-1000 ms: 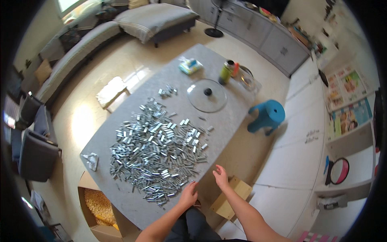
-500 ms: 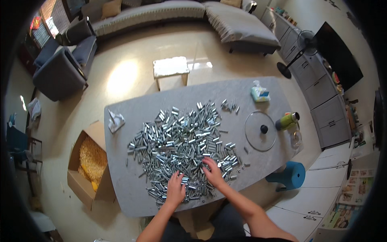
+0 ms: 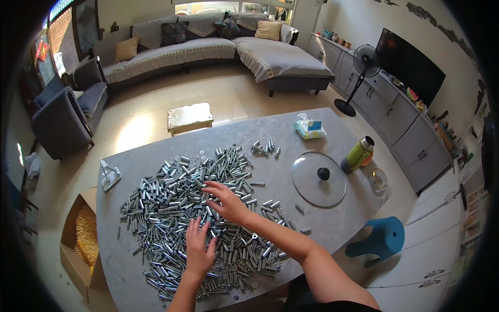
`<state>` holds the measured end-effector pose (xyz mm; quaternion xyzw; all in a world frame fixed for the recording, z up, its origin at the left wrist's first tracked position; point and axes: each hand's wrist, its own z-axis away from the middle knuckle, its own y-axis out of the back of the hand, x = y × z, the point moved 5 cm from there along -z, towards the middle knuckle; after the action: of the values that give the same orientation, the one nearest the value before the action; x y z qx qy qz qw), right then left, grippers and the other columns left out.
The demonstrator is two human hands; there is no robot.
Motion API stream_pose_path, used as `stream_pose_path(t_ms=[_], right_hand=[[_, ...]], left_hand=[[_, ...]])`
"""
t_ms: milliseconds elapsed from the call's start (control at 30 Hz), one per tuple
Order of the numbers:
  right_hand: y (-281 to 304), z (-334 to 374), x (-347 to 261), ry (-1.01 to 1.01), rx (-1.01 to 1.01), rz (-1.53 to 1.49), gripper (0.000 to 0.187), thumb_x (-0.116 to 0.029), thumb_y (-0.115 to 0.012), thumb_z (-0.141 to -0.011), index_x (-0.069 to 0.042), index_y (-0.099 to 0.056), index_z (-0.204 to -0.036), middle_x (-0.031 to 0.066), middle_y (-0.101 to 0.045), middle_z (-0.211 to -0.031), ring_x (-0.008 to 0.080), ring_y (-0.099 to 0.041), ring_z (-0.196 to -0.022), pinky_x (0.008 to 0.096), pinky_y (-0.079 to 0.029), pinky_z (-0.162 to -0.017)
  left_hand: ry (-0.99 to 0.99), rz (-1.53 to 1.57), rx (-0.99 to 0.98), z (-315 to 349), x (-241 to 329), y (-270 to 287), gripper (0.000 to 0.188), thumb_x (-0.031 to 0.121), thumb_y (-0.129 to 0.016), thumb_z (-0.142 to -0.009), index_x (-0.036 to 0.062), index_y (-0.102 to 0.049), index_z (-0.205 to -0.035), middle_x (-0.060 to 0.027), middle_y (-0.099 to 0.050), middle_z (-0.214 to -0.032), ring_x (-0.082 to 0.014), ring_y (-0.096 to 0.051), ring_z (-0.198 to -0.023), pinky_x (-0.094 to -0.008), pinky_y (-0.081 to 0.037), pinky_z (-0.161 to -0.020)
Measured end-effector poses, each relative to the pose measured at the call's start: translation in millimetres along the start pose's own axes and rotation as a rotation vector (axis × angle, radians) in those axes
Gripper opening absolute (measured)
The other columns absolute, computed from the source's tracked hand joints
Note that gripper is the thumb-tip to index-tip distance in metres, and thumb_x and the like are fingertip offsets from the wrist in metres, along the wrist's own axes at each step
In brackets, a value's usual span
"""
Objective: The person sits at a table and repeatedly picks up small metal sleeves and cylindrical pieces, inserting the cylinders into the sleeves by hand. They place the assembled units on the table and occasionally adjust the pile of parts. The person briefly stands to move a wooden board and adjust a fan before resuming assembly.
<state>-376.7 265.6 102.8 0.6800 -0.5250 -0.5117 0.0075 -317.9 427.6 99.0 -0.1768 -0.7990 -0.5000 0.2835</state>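
A broad heap of shiny metal sleeves and bolts (image 3: 171,208) lies spread over the grey table (image 3: 332,229), with washers (image 3: 202,152) among them at the far edge. My left hand (image 3: 200,249) is over the near middle of the heap, fingers spread and nothing visible in them. Just beyond it and to the right, my right hand (image 3: 226,202) reaches across the pieces, thumb and fingers apart. Whether its fingertips touch the pieces I cannot tell. A small separate group of bolts (image 3: 265,148) sits past the heap's far right side.
On the table's right are a glass lid (image 3: 318,179), a green flask (image 3: 357,155), a clear glass container (image 3: 378,179) and a wipes pack (image 3: 310,128). A white stand (image 3: 110,176) occupies the far left corner. Beside the table are a cardboard box (image 3: 73,262) and a blue stool (image 3: 382,236).
The view has shifted and tilted up, showing more of the room. Both hands have moved from the heap's near part farther onto its middle, the right one now farther out than the left.
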Motion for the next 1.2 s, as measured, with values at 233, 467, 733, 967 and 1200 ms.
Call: stream_pose_path(t_ms=[233,467,733,967,1200], right_hand=[[30,40,-33,0.080,-0.057,-0.193,0.034,-0.015,-0.065,-0.080,-0.010,-0.058,-0.113,0.0139,-0.053,-0.121,0.0300,-0.050,-0.112,0.0360,-0.041,-0.094],[113,137,-52,-0.016,-0.035,0.034,0.036,-0.024,-0.063,-0.082,-0.005,-0.058,-0.112,0.0156,-0.055,-0.118,0.0322,-0.050,-0.112,0.0387,-0.038,-0.096],[59,275,-51,-0.308,-0.134,0.424,0.098,-0.064,-0.063,-0.068,-0.008,-0.027,-0.140,0.0219,-0.015,-0.146,0.0405,-0.011,-0.135,0.0552,-0.013,-0.106],[13,291,-54,-0.263,-0.183,0.656,0.121,-0.074,-0.061,-0.059,-0.009,-0.007,-0.145,0.0197,0.005,-0.150,0.0427,0.006,-0.136,0.0629,-0.002,-0.103],[8,264,-34,-0.360,-0.225,0.736,0.128,-0.079,-0.059,-0.054,-0.006,-0.006,-0.145,0.0189,0.003,-0.150,0.0420,0.005,-0.137,0.0615,-0.001,-0.104]], left_hand=[[-0.089,-0.090,0.078,34,38,17,0.041,0.015,-0.063,-0.080,0.0028,-0.052,-0.118,-0.0207,-0.042,-0.131,-0.0401,-0.033,-0.127,-0.0497,-0.022,-0.104],[-0.051,-0.203,0.150,98,37,52,0.043,0.023,-0.064,-0.079,0.0043,-0.053,-0.117,-0.0209,-0.044,-0.129,-0.0417,-0.033,-0.125,-0.0499,-0.025,-0.103],[0.258,-0.418,-0.141,191,27,-22,0.117,0.073,-0.053,-0.068,0.0001,-0.002,-0.143,-0.0227,0.002,-0.149,-0.0371,0.004,-0.138,-0.0537,0.001,-0.108],[0.251,-0.507,-0.119,188,28,-71,0.125,0.080,-0.048,-0.064,-0.0029,0.004,-0.142,-0.0194,0.006,-0.150,-0.0382,0.010,-0.137,-0.0538,0.006,-0.107],[0.241,-0.540,-0.107,170,16,-73,0.121,0.080,-0.043,-0.066,-0.0020,0.002,-0.142,-0.0182,0.005,-0.150,-0.0373,0.008,-0.137,-0.0528,0.005,-0.107]])
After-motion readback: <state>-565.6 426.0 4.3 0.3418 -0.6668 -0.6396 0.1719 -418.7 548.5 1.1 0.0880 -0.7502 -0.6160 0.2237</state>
